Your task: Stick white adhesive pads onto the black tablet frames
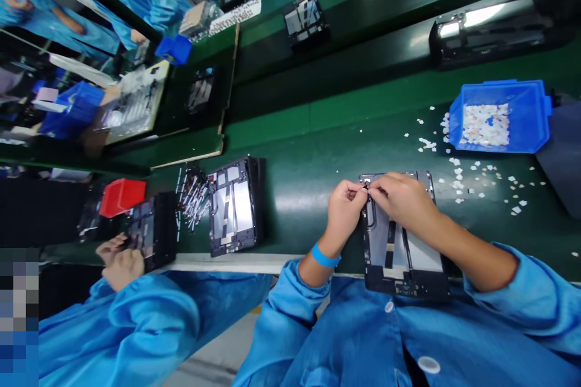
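Observation:
In front of me lies an opened tablet [424,248] with its inner parts showing; its lower edge reaches the bench edge near my body. My left hand [345,208], with a blue band on its wrist, is closed in a pinch at the tablet's upper left corner. Fingertip to fingertip with it, my right hand [402,196] reaches across the top of the tablet, also pinching. Between the fingertips is a tiny dark piece, too small to name. A dark flat cable [390,242] runs down the tablet's middle.
A blue bin [526,127] of small white pieces sits at the right, with more scattered around it. To the left are a stack of opened tablets [233,205], a pile of thin strips [193,196], a red bin [122,196] and a co-worker's hands [120,263].

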Demonstrator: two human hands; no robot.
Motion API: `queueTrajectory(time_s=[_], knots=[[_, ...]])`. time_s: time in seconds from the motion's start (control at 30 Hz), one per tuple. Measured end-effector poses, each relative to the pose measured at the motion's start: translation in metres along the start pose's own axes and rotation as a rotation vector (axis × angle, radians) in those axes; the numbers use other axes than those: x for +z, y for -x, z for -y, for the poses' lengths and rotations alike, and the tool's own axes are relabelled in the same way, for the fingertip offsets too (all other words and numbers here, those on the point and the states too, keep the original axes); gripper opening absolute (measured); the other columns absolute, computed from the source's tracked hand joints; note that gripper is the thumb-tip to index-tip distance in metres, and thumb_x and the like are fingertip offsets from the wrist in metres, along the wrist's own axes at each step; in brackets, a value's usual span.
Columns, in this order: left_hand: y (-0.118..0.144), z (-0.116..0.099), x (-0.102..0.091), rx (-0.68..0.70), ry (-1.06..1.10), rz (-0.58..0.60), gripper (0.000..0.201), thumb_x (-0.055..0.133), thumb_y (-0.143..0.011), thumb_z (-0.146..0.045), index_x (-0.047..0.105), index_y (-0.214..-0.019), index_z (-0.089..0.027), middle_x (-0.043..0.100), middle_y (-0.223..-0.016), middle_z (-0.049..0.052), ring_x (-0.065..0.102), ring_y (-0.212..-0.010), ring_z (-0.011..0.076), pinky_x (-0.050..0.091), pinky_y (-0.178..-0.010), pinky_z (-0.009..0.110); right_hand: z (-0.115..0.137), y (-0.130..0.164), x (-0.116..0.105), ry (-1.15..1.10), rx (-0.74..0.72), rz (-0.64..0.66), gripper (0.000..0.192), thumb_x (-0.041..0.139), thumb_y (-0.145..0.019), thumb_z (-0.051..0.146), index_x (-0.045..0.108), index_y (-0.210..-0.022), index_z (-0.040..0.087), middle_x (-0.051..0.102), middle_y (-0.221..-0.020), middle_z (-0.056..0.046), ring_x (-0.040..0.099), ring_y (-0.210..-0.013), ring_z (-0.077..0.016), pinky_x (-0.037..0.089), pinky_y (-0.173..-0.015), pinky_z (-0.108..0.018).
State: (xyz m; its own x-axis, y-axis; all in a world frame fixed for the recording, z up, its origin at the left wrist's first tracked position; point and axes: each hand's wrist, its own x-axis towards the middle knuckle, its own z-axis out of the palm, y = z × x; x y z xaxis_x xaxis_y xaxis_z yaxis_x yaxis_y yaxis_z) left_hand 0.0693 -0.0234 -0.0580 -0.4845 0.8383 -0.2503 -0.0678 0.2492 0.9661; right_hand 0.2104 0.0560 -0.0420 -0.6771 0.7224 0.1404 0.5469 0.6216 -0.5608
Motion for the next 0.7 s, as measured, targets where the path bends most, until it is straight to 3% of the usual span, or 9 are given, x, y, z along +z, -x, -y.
queueTrajectory(time_s=[0.17,0.27,0.4,0.47,0.53,0.6,0.7], knots=[[0.005,0.000,0.003,0.049,-0.053,-0.032,0.011,0.073,-0.085,-0.027,0.068,-0.082,-0.018,0.076,-0.085,0.003,0.068,-0.077,0.0140,0.052,-0.074,0.026,-0.002,-0.006,0.009,-0.001,0.037,-0.046,0.021,0.055,-0.094,0.021,0.072,-0.084,0.020,0.074,-0.086,-0.009,0.066,-0.079,-0.0225,0.045,-0.073,-0.032],[0.005,0.000,0.004,0.057,-0.051,-0.044,0.010,0.073,-0.085,-0.026,0.068,-0.081,-0.018,0.077,-0.087,0.003,0.069,-0.079,0.0141,0.052,-0.075,0.026,-0.007,-0.010,0.000,-0.022,0.079,-0.069,0.018,0.054,-0.089,0.019,0.069,-0.079,0.021,0.072,-0.082,-0.009,0.065,-0.078,-0.0226,0.045,-0.071,-0.032],[0.004,0.000,0.003,0.020,-0.007,-0.041,0.013,0.073,-0.086,-0.028,0.068,-0.081,-0.018,0.077,-0.089,0.004,0.069,-0.082,0.0143,0.052,-0.077,0.026,-0.051,-0.012,-0.058,0.011,0.261,-0.153,0.017,0.055,-0.089,0.025,0.071,-0.086,0.021,0.073,-0.083,-0.009,0.063,-0.075,-0.0208,0.042,-0.069,-0.033],[0.005,-0.003,0.001,0.000,0.002,-0.029,0.012,0.074,-0.087,-0.028,0.069,-0.083,-0.018,0.076,-0.086,0.004,0.068,-0.080,0.0144,0.052,-0.075,0.026,-0.079,-0.011,-0.096,0.234,0.457,-0.242,0.021,0.056,-0.092,0.031,0.073,-0.088,0.019,0.071,-0.077,-0.010,0.059,-0.072,-0.0214,0.036,-0.067,-0.036],[0.008,-0.008,-0.003,0.014,-0.039,-0.007,0.011,0.073,-0.088,-0.028,0.071,-0.088,-0.018,0.075,-0.084,0.003,0.067,-0.077,0.0144,0.051,-0.073,0.026,-0.095,-0.008,-0.121,0.428,0.578,-0.239,0.028,0.055,-0.096,0.038,0.071,-0.081,0.019,0.067,-0.070,-0.011,0.056,-0.069,-0.0227,0.030,-0.065,-0.039],[0.012,-0.015,-0.012,0.089,-0.142,0.011,0.010,0.070,-0.092,-0.028,0.073,-0.093,-0.018,0.075,-0.084,0.003,0.067,-0.076,0.0144,0.051,-0.072,0.026,-0.091,-0.005,-0.126,0.368,0.509,-0.181,0.027,0.054,-0.096,0.038,0.072,-0.084,0.020,0.070,-0.076,-0.011,0.058,-0.071,-0.0230,0.032,-0.067,-0.038],[0.011,-0.024,-0.030,0.324,-0.417,-0.015,0.011,0.066,-0.096,-0.026,0.073,-0.091,-0.020,0.076,-0.089,0.003,0.068,-0.082,0.0158,0.053,-0.077,0.028,-0.056,-0.008,-0.098,0.026,0.296,-0.020,0.022,0.057,-0.092,0.034,0.077,-0.094,0.023,0.077,-0.092,-0.006,0.066,-0.079,-0.0217,0.042,-0.072,-0.034]])
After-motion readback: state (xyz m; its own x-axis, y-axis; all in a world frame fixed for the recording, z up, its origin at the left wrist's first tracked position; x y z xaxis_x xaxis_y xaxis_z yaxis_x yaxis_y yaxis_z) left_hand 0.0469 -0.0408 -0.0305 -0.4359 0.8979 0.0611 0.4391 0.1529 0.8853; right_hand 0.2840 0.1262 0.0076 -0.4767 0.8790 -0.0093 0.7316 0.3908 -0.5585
